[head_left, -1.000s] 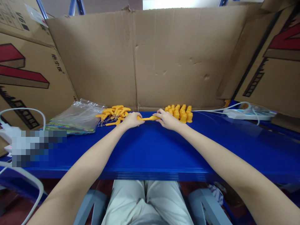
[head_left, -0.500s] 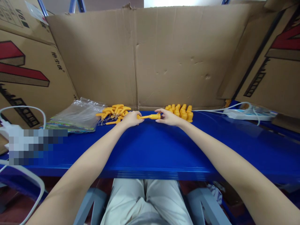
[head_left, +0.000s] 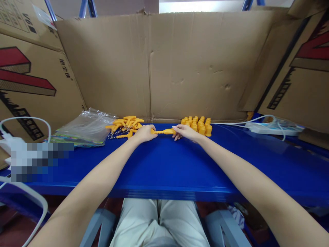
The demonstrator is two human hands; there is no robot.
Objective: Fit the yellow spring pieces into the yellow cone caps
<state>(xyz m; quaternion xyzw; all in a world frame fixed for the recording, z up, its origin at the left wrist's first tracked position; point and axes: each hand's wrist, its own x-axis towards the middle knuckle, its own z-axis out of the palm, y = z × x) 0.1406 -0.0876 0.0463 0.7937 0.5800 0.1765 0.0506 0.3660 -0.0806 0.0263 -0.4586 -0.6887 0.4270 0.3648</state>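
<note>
Head view: one yellow threaded piece (head_left: pixel 164 131) is held low over the blue table (head_left: pixel 164 164), near its far edge. It is pinched at one end by the left hand (head_left: pixel 145 133) and at the capped end by the right hand (head_left: pixel 185 131). Both ends are best kept in line. Roughly a dozen yellow caps (head_left: pixel 197 124) and a tangled, uncountable pile of pieces (head_left: pixel 125 125) are seen alongside.

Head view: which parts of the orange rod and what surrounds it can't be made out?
All in the head view:
- Orange ribbed plastic rod: both ends covered by the left hand and right hand; joint too small.
- Blurred patch, left: pixelated, contents unknowable.
- White power strip: sockets too small, cables across it.
</note>
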